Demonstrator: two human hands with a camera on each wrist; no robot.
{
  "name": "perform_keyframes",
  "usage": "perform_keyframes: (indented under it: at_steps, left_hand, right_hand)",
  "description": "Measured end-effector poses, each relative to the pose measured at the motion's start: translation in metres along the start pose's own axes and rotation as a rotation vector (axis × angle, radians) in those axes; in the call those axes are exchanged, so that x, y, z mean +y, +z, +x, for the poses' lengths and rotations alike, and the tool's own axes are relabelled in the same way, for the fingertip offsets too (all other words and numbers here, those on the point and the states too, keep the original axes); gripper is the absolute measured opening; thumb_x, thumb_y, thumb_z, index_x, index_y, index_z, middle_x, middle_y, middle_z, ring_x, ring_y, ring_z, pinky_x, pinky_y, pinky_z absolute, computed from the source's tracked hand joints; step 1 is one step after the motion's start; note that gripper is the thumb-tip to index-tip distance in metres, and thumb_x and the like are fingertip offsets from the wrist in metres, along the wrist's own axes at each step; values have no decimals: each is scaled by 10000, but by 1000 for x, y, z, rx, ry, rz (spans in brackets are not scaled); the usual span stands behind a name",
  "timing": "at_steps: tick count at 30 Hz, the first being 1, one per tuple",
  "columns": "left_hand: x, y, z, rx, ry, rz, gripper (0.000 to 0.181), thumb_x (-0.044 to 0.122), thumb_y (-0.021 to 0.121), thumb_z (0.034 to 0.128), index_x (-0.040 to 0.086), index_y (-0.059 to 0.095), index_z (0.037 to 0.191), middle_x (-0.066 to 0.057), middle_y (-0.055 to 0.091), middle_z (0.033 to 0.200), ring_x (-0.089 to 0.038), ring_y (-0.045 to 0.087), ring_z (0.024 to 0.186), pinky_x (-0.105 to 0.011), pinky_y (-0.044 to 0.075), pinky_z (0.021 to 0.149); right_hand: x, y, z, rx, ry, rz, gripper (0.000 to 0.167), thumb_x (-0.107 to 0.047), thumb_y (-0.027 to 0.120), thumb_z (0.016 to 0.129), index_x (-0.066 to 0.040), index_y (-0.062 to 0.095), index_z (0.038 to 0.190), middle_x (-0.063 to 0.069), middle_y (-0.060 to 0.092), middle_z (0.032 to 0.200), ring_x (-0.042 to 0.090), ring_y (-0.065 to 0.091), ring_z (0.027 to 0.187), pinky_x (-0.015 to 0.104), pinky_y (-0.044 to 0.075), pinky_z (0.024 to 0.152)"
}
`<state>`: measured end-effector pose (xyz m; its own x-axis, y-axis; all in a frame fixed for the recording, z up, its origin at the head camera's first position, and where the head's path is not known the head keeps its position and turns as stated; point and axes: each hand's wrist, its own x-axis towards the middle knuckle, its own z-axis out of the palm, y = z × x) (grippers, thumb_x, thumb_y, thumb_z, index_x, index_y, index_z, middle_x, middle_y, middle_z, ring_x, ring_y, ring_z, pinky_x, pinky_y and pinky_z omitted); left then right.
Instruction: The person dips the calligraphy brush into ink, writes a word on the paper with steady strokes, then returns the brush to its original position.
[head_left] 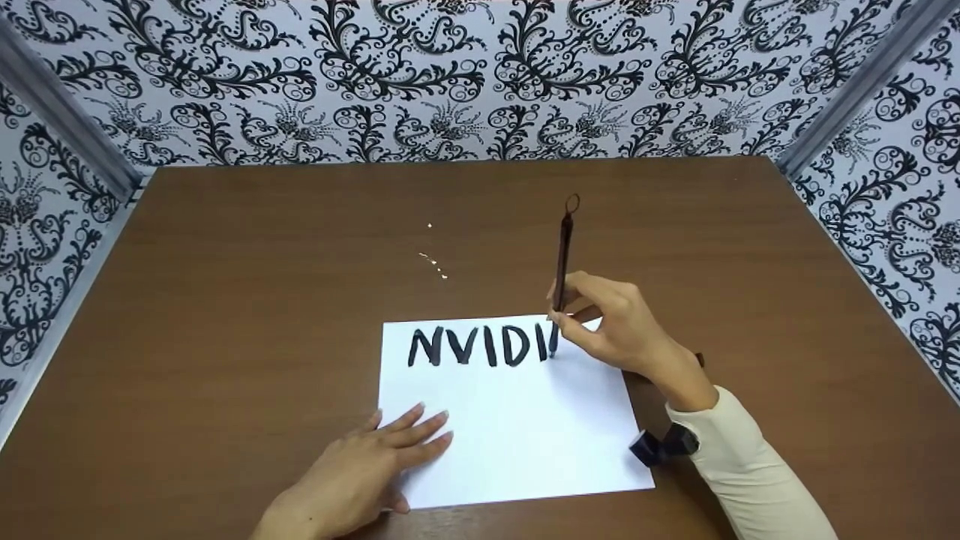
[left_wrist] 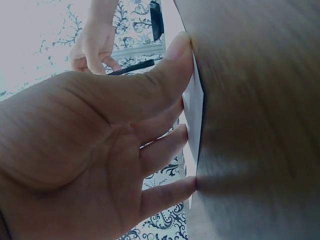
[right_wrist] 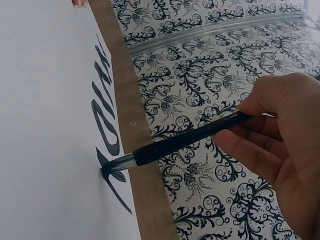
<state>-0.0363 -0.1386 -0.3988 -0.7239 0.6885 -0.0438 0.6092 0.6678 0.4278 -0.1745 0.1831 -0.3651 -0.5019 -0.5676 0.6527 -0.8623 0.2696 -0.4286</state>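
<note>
My right hand (head_left: 619,322) pinches a dark calligraphy brush (head_left: 562,255) with a hanging loop on top, held nearly upright. In the right wrist view, the brush's pale bristles (right_wrist: 125,162) end in a black tip touching the white sheet of paper (head_left: 517,435). Large black letters (head_left: 472,346) reading NVIDI run along the sheet's upper part, and the tip sits on a further stroke after them, partly hidden by the hand in the head view. My left hand (head_left: 356,472) rests with spread fingers on the paper's lower left edge, thumb near the corner.
A brown wooden table (head_left: 225,300) lies beneath the paper. Small whitish marks (head_left: 435,264) show on it beyond the sheet. Patterned black-and-white walls (head_left: 405,82) enclose the back and sides. A black device (head_left: 664,445) is at my right wrist, over the paper's right edge.
</note>
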Motion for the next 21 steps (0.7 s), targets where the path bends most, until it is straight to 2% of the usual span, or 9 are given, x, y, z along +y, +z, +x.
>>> perform_keyframes:
  at_steps: [13,16,21]
  left_hand:
    - [0,1,-1,12,21,19,786,160,794,712,171,469,1427,17,366,1505,-245,334,1372,-579,312,1037]
    - [-1,1,0,11,17,22,789,172,795,709,174,470,1427,22,362,1507,-244,335,1372,-582,317,1032]
    - [-1,2,0,9,14,33,797,141,805,703,182,473,1426,32,356,1511,-238,339,1370,-578,334,1021]
  right_hand:
    - [-2,-3,2,-7,-22,-2,270,100,660,748,10,609,998,88,665,844,202,691,686,220,550,561]
    - [-2,-9,3,22,-3,18,247,91,667,756,28,614,990,106,671,846,203,691,691,217,551,576]
    - [2,-19,3,116,51,25,218,79,695,759,36,636,965,112,687,853,193,690,719,215,551,601]
